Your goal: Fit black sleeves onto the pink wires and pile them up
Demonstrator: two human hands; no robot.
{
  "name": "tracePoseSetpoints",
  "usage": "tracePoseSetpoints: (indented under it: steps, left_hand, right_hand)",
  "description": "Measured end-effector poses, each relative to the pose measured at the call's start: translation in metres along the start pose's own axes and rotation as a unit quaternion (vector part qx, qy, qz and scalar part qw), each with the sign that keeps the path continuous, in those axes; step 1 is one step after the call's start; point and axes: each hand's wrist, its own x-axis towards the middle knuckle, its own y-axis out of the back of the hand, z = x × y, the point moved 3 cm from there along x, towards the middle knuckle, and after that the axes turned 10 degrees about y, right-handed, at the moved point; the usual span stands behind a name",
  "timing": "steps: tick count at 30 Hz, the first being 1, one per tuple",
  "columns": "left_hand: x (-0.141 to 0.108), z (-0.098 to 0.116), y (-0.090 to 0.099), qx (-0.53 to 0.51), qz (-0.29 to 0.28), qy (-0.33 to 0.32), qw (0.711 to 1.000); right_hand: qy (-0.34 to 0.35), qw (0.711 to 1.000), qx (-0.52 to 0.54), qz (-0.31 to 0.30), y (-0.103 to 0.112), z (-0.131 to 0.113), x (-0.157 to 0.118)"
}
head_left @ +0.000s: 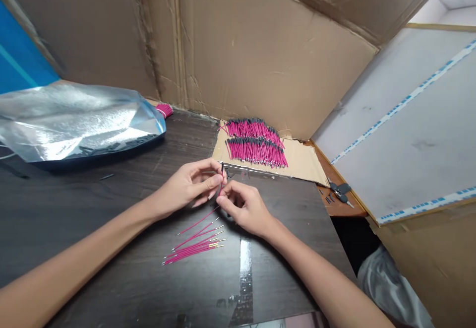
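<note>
Near the middle of the dark table, my left hand (pixel 201 183) pinches a pink wire (pixel 222 180) that stands nearly upright, with a black sleeve (pixel 222 167) at its top. Just below and to the right, my right hand (pixel 243 206) has its thumb and forefinger closed on the lower part of the same wire. Several loose pink wires (pixel 193 246) with metal tips lie below the hands. Beyond them, two rows of pink wires with black ends (pixel 256 152) rest on a flat cardboard piece (pixel 303 157).
A silvery plastic bag (pixel 85 119) with black pieces lies at the left, a pink wire bundle (pixel 164 110) behind it. One black tube (pixel 106 176) is on the table (pixel 130 233). Keys (pixel 340 192) lie at the right. Cardboard walls (pixel 260 50) stand behind.
</note>
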Motion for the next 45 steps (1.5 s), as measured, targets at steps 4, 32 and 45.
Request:
tracePoseSetpoints:
  steps: [4, 32, 45]
  left_hand:
    - [0.001, -0.003, -0.001, -0.047, 0.028, -0.011, 0.998]
    - [-0.019, -0.004, 0.001, 0.517, -0.045, 0.073, 0.852]
    - [-0.019, -0.015, -0.01, 0.612, -0.008, 0.029, 0.79]
  right_hand:
    - [-0.017, 1.0, 0.009, 0.023, 0.0, 0.001, 0.0]
    - [-0.234, 0.847, -0.372, 0.3, 0.148, 0.072, -0.013]
    - [-0.284, 0.841, -0.39, 0.245, 0.144, 0.075, -0.011]
